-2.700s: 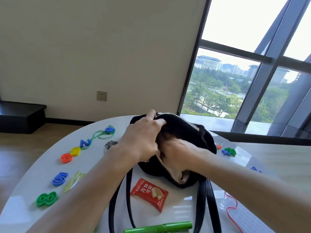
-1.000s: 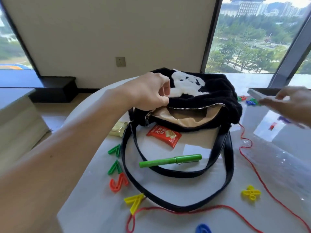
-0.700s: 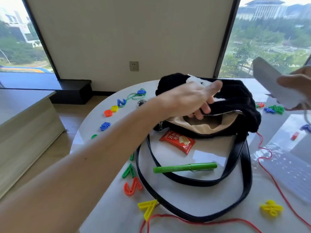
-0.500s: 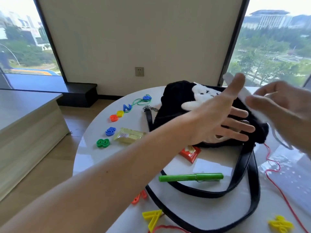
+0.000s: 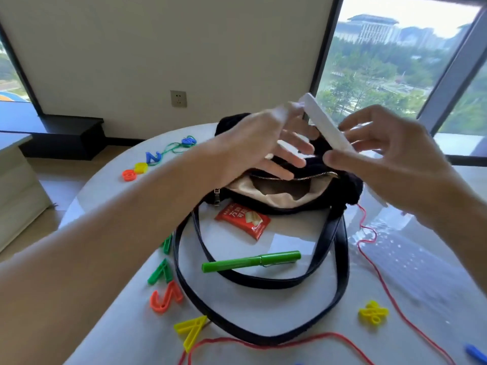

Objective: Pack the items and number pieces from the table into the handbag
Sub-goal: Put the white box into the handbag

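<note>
A black fluffy handbag [image 5: 340,191] lies on the round white table [image 5: 276,306], zip open, beige lining showing. Above its mouth my right hand [image 5: 390,159] pinches a flat white slab-like item [image 5: 326,127] between thumb and fingers. My left hand [image 5: 266,146] hovers over the bag with fingers spread, its fingertips close to the white item's upper end. A red snack packet [image 5: 243,219] and a green pen [image 5: 250,260] lie inside the loop of the black straps [image 5: 340,259]. Coloured number pieces are scattered around: orange [image 5: 166,297], yellow [image 5: 191,330], green [image 5: 160,271].
More pieces sit at the far left: blue [image 5: 153,156], yellow [image 5: 140,167], orange [image 5: 129,175], on a green cord [image 5: 174,147]. A red cord [image 5: 379,280] runs along the right and front; a yellow piece [image 5: 373,316] lies beside it. A wooden cabinet [image 5: 15,188] stands left.
My right hand picked up the white item at the right and brought it over the bag. My left hand let go of the bag's rim and opened, reaching toward the item.
</note>
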A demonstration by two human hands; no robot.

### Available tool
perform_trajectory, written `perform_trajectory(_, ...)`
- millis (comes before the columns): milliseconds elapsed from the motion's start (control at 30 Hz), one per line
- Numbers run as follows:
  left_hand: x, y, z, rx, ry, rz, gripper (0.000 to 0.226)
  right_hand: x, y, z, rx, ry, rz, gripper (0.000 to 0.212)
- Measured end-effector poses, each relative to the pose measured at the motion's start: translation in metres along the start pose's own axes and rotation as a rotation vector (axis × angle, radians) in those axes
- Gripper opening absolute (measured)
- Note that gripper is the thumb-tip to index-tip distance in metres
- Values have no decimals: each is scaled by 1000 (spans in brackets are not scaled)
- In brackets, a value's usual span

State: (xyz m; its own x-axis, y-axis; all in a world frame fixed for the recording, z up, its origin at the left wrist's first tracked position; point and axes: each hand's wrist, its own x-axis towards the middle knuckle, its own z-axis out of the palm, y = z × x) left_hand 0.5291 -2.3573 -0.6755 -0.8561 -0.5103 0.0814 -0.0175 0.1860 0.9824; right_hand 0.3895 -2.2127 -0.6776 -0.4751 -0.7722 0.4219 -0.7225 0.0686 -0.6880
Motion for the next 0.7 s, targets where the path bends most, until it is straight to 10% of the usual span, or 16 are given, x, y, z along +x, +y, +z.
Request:
perform_trajectory(133, 3, -26, -44, 895, 116, 209, 21, 7, 5, -18, 82, -108, 79, 47)
perform_trajectory(300, 8, -68, -54, 1427, 10, 194, 22, 6, 9, -18, 70, -335, 198, 43)
perform_trajectory(533, 20, -68, -50, 1350, 415, 400, 33, 6, 14, 4, -165, -442, 220, 25)
perform_trajectory(700, 24, -57, -43, 1298, 373, 442, 54, 22, 15, 44, -443, -412, 105, 30)
